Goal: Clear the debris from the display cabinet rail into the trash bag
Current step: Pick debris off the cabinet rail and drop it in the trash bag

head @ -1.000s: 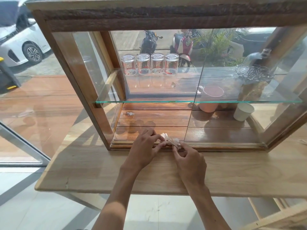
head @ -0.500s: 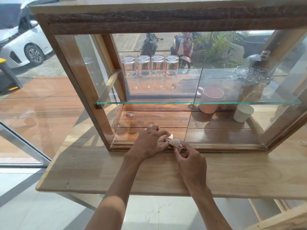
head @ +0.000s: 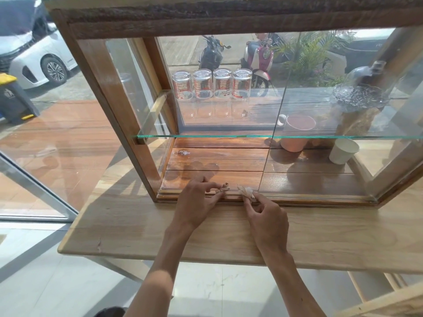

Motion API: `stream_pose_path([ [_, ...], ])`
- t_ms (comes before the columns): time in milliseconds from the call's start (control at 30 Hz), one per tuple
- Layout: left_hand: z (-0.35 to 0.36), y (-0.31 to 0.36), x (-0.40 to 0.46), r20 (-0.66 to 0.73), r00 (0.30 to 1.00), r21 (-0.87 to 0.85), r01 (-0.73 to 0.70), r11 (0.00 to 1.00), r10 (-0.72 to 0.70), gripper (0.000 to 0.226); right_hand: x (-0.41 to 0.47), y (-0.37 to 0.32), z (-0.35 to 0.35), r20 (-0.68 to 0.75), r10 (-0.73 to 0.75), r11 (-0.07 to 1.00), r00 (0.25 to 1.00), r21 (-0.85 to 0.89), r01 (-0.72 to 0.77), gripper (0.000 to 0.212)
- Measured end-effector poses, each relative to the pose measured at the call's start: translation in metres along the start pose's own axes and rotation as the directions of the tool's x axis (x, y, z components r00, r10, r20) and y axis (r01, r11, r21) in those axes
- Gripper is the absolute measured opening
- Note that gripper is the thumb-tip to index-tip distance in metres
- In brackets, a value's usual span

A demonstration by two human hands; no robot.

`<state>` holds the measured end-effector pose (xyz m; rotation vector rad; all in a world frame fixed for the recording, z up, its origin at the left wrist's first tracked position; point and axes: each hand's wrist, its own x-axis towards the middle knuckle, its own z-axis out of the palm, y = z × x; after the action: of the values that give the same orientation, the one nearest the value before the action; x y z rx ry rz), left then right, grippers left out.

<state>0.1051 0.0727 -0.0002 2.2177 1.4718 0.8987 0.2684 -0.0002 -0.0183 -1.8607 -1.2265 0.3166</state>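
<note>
Hands now apart, left grip [head: 196, 202] pinching debris scrap [head: 223, 188], right grip [head: 267, 216] pinching paper wad [head: 246, 192]

Cabinet [head: 119, 92] top and right side beyond the frame's edge.

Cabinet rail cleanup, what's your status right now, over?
Left hand pinching one debris scrap at the rail. Right hand pinching a second scrap. Trash bag not in view. Nothing blocking.
</note>
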Motion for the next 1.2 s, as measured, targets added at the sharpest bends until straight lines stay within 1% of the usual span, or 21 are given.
stream_pose_path([
  [100,-0.009,-0.003,-0.014,-0.077,0.995,-0.115,0.061,0.992,-0.07,0.021,-0.003,-0.008,0.002,0.03,-0.002,1.0,1.0,0.011,0.002,0.03],
  [167,-0.017,-0.006,-0.026,-0.104,0.988,-0.151,0.1,0.983,-0.116,0.022,-0.008,-0.016,0.007,0.042,-0.012,0.999,0.999,0.038,0.01,0.029],
  [300,-0.036,-0.019,-0.057,-0.176,0.959,-0.196,0.186,0.963,-0.221,0.022,-0.02,-0.032,0.023,0.113,-0.052,0.997,0.992,0.065,0.045,0.027],
  [367,-0.049,-0.03,-0.073,-0.215,0.943,-0.194,0.212,0.958,-0.253,0.021,-0.029,-0.044,0.034,0.154,-0.068,0.995,0.986,0.084,0.055,0.025],
  [433,-0.061,-0.044,-0.087,-0.233,0.923,-0.181,0.268,0.946,-0.306,0.021,-0.039,-0.058,0.044,0.196,-0.09,0.992,0.976,0.1,0.072,0.024],
  [500,-0.075,-0.063,-0.105,-0.272,0.883,-0.184,0.343,0.921,-0.383,0.021,-0.051,-0.072,0.06,0.233,-0.118,0.989,0.965,0.114,0.093,0.025],
  [600,-0.094,-0.084,-0.135,-0.286,0.834,-0.313,0.384,0.869,-0.472,0.021,-0.07,-0.09,0.078,0.283,-0.171,0.981,0.944,0.138,0.137,0.027],
  [633,-0.104,-0.09,-0.148,-0.281,0.826,-0.325,0.398,0.858,-0.489,0.019,-0.078,-0.098,0.085,0.302,-0.196,0.976,0.933,0.15,0.157,0.027],
  [700,-0.125,-0.1,-0.174,-0.3,0.797,-0.236,0.471,0.85,-0.524,0.02,-0.097,-0.116,0.098,0.345,-0.22,0.971,0.913,0.167,0.171,0.026],
  [767,-0.144,-0.111,-0.198,-0.327,0.744,-0.184,0.554,0.812,-0.582,0.021,-0.116,-0.133,0.113,0.408,-0.205,0.976,0.89,0.148,0.157,0.026],
  [833,-0.157,-0.125,-0.223,-0.348,0.687,-0.224,0.6,0.768,-0.638,0.017,-0.136,-0.145,0.127,0.476,-0.224,0.973,0.851,0.163,0.166,0.024],
  [900,-0.168,-0.139,-0.249,-0.361,0.641,-0.257,0.63,0.733,-0.677,0.016,-0.158,-0.154,0.14,0.509,-0.303,0.951,0.805,0.22,0.219,0.019],
  [1000,-0.182,-0.16,-0.287,-0.36,0.557,-0.285,0.698,0.657,-0.748,0.013,-0.192,-0.165,0.161,0.532,-0.331,0.943,0.78,0.225,0.246,0.006],
  [1100,-0.191,-0.18,-0.327,-0.392,0.508,-0.302,0.716,0.629,-0.767,0.017,-0.228,-0.172,0.185,0.584,-0.379,0.925,0.718,0.248,0.287,0.015],
  [1167,-0.194,-0.191,-0.353,-0.402,0.481,-0.279,0.746,0.605,-0.779,0.018,-0.251,-0.172,0.2,0.617,-0.388,0.921,0.684,0.243,0.304,0.016],
  [1200,-0.194,-0.194,-0.365,-0.404,0.454,-0.272,0.77,0.578,-0.794,0.017,-0.263,-0.172,0.206,0.638,-0.383,0.923,0.667,0.236,0.305,0.015],
])
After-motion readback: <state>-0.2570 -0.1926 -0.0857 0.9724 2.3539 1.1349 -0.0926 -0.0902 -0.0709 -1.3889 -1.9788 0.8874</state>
